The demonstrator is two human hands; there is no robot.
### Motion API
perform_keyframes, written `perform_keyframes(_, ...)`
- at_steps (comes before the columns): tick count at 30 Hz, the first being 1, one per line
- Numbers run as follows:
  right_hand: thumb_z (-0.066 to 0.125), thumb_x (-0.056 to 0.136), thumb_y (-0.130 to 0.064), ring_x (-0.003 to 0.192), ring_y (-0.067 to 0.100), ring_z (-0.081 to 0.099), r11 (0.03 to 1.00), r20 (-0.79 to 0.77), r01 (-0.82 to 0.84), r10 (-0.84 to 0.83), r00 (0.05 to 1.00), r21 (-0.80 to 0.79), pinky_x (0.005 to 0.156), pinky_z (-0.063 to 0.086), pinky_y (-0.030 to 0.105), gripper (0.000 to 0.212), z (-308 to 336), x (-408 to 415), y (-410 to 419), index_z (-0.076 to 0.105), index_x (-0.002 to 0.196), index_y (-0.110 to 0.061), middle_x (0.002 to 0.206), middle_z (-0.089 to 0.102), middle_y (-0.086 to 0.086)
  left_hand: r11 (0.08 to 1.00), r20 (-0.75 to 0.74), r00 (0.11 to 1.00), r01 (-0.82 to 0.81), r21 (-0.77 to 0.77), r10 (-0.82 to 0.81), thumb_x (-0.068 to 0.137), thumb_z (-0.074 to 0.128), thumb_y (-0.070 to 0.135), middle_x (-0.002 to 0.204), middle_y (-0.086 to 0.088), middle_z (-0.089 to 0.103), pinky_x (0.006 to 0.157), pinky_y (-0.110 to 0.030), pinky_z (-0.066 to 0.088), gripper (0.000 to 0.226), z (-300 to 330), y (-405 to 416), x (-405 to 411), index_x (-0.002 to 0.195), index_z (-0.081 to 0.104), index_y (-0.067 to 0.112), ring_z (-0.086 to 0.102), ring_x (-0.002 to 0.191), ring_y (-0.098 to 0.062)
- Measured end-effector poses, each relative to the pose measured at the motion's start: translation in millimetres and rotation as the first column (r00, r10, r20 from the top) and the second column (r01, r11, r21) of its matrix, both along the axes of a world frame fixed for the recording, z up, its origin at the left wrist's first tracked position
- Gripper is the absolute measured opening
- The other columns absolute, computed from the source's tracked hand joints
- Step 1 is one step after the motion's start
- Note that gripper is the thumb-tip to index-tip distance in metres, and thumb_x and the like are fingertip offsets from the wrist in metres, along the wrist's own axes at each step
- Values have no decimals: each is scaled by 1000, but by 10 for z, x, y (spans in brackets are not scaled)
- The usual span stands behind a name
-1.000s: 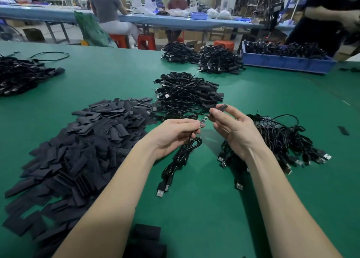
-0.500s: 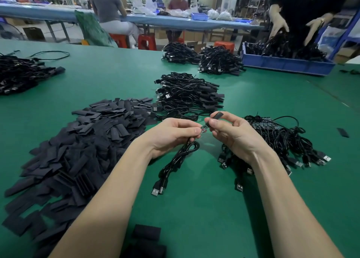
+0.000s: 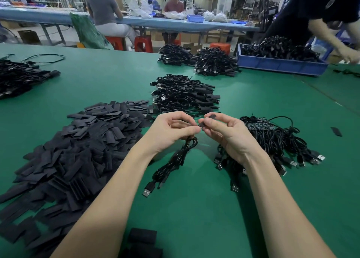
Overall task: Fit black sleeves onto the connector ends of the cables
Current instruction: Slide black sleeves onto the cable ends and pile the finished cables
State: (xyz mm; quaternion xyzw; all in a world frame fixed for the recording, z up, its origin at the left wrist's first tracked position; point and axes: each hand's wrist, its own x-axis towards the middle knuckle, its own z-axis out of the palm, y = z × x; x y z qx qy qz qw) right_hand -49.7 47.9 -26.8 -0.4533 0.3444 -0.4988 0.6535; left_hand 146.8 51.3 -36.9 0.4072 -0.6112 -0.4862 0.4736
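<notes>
Right hand grip: right hand (image 3: 229, 135) pinches a black sleeve (image 3: 209, 120) between thumb and forefinger; other fingers loosely curled beneath. Sleeve runs from thumb tip up past the forefinger, tilted.
Left hand grip: left hand (image 3: 171, 131) has fingers curled round the cable (image 3: 175, 160), thumb and forefinger tips closed at the end facing the sleeve. Connector itself hidden by the fingertips; cannot tell how far it has entered the sleeve.
Meeting point: both hands' fingertips touch or nearly touch above the green table (image 3: 194, 209); sleeve mouth sits right at the left fingertips.
Why held so: judged, the cable end is kept short and stiff so it can be steered into the narrow sleeve, with the sleeve pinched by its flat sides.
Cable body: folded bundle hangs from the left hand to the table, its USB plug (image 3: 148, 188) lying near the left forearm.
Sleeve supply: big pile of sleeves (image 3: 78, 150) beside the left arm, in easy reach.
Unsleeved stock: cable heap (image 3: 276, 141) just beside the right hand, plugs showing.
Finished stock, likely: heap of cables (image 3: 185, 94) beyond the hands.
Background: blue bin (image 3: 280, 65) of cables at the far right, another person reaching near it.
</notes>
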Motion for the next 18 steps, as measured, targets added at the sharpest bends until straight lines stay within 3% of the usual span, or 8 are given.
perform_keyframes(10,79,74,-13,77,13,73,999,-28,28,-28,999,18,70,57,15,6,-15,-9,-5,82,79,-10,91,77,12,988,100,994,-30,-152,46,78,85,8,83,-5,79,74,-20,56,14,-18,-10,-5,91,81,6,73,75,-12)
perform_keyframes(16,79,75,-17,73,12,71,1000,-9,25,-25,1000,18,70,57,15,8,-17,17,9,81,81,-12,91,77,9,988,-45,998,-40,-151,33,78,84,2,80,-8,78,72,-22,57,14,-47,9,-68,89,78,8,74,71,-17)
perform_keyframes(18,79,76,-20,73,13,71,997,-22,70,-70,997,-19,72,57,18,20,-26,31,12,76,95,-13,92,77,11,987,-88,996,-41,-156,27,78,83,2,78,-8,77,73,-22,57,13,-61,6,-97,89,76,7,74,70,-18)
